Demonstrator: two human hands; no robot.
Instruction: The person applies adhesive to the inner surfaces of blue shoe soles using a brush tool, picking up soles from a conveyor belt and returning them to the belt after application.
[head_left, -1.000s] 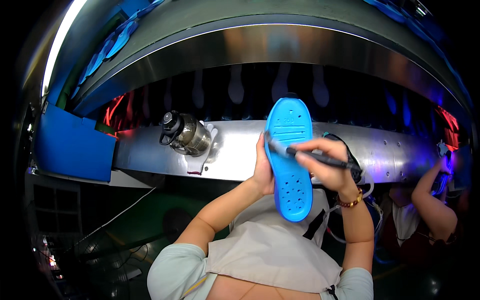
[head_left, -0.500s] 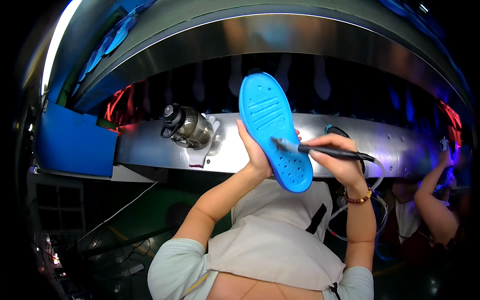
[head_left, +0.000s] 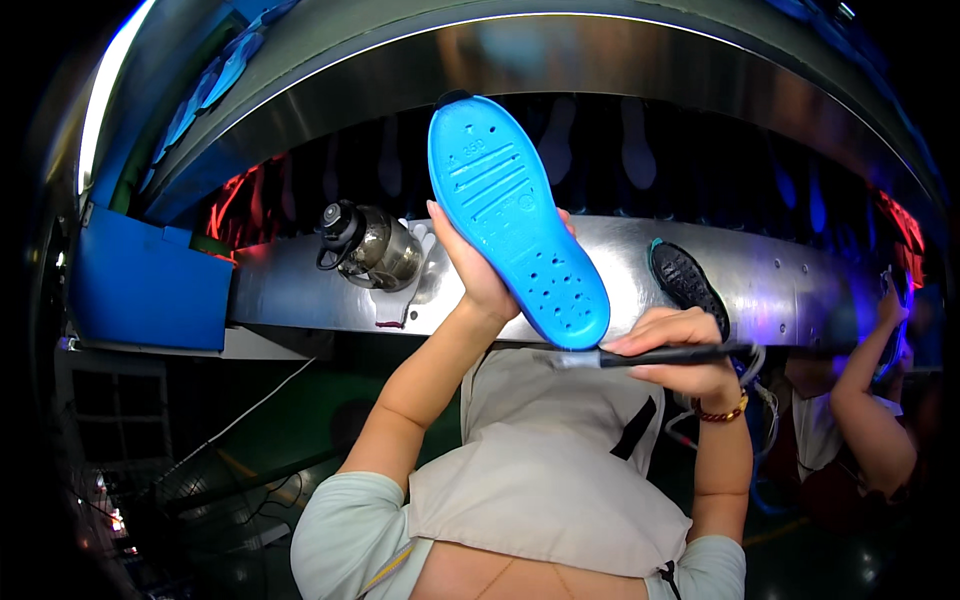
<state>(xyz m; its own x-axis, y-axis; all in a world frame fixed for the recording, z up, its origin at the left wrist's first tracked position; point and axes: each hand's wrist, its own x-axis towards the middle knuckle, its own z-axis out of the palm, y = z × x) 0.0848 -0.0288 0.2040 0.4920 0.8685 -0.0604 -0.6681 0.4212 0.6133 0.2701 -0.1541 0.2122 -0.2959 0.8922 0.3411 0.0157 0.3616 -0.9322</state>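
Note:
My left hand [head_left: 482,272] holds a bright blue shoe sole [head_left: 497,195] up over the metal bench, its face with ridges and small holes toward me. The thumb lies along its left edge, and fingertips show at the right edge. A dark piece sticks out at the sole's far end. My right hand [head_left: 685,345] grips a black-handled brush [head_left: 660,356] with a pale hose at its back end. The brush lies level just below the near end of the sole; its tip is smeared by motion. A black sole [head_left: 686,275] with a teal edge rests on the bench beyond my right hand.
On the metal bench [head_left: 620,250] stands a dark clear bottle [head_left: 385,255] with a black lid, beside a white glove [head_left: 400,300]. Behind runs a dark opening with several soles under a metal hood [head_left: 650,70]. Another person's arm [head_left: 865,400] is at the right.
My left hand has moved the blue sole up and left. The brush has come off the sole's face and down to its near end. The black sole now shows more fully.

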